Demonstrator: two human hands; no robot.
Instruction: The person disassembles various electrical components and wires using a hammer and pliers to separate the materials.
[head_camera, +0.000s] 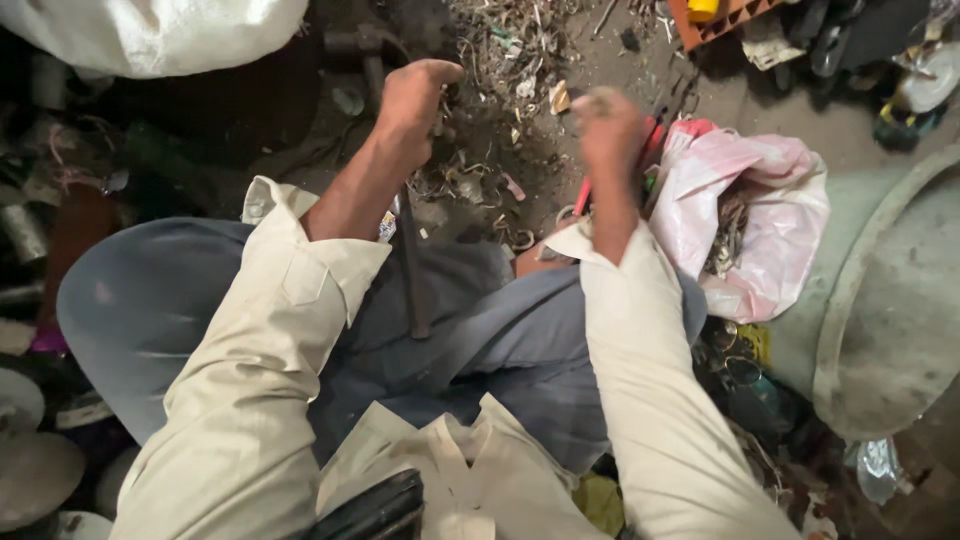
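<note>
Cream shirt sleeves (640, 400) rolled at the cuffs, grey-blue trousers (150, 310).

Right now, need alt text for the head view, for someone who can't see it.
Seen from above, a seated person in cream sleeves and grey trousers reaches both hands into a pile of metal scrap on a dirt floor. The left hand grips scrap pieces; the right hand is blurred, beside a pink plastic bag of scrap.

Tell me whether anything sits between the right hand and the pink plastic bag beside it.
Nothing visible blocks it. The right hand, blurred and closed around something small, hangs right next to the pink plastic bag; only red-handled tools lie under the wrist, at the bag's near edge. The left hand is off to the other side, in the scrap pile.
</note>
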